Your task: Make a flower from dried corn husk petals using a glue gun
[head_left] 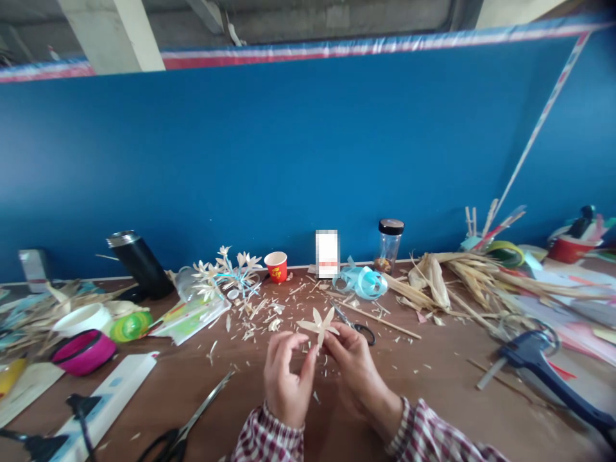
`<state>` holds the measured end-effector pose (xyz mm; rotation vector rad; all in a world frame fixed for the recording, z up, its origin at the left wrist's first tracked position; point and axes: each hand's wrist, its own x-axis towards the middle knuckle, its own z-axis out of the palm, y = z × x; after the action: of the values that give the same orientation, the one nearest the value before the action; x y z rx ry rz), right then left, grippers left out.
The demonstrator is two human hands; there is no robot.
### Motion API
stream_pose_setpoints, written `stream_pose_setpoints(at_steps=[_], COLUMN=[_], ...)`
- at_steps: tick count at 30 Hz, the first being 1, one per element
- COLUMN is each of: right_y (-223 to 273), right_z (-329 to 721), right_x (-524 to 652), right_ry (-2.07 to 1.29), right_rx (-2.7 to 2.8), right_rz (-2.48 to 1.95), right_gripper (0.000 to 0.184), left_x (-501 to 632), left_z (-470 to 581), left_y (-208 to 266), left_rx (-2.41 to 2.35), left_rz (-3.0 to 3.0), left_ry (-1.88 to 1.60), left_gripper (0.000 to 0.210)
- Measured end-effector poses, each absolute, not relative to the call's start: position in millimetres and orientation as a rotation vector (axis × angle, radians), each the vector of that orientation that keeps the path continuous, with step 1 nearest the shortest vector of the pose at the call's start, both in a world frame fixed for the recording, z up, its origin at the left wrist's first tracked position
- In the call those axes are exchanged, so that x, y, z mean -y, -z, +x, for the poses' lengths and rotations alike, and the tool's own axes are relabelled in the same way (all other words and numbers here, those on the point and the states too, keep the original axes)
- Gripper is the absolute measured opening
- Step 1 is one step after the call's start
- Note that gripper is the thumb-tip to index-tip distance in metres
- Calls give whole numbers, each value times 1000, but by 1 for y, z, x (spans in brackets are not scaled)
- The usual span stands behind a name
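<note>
A pale corn-husk flower (319,325) with several pointed petals is held up in front of me, over the table. The thumb and fingers of my right hand (360,372) pinch it from the right, near its base. My left hand (289,375) is curled at its left and lower side, thumb and index fingertips close together against the flower; their exact contact is partly hidden. Just behind my right hand lies a small pair of scissors (364,333). A larger pair of scissors (185,430) rests on the table to the left of my left hand.
Husk scraps litter the brown table (231,391). Finished husk flowers (231,273), a red paper cup (276,267), light-blue ribbon (362,282) and a lidded jar (391,244) stand behind. Left are a black flask (140,264) and power strip (108,401); right, husks (436,282) and a glue gun (543,369).
</note>
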<state>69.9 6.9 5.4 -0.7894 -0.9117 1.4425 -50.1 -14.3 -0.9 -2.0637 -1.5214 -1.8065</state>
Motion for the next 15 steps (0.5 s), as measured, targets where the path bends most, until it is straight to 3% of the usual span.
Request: stream_pose_setpoints(at_steps=[8,15], right_y=[-3,-2], right_z=[67,65], right_x=[-6,-5], right_ry=[-1385,-1361], right_rx=[900,917], right_rz=[-802,-839], right_gripper=[24,29], left_x=[8,0], left_z=[-41,-40], left_y=[5,6], left_rx=[2132,2417], left_rz=[-2154,-1704], left_ry=[2321,3125], left_gripper=[24,29])
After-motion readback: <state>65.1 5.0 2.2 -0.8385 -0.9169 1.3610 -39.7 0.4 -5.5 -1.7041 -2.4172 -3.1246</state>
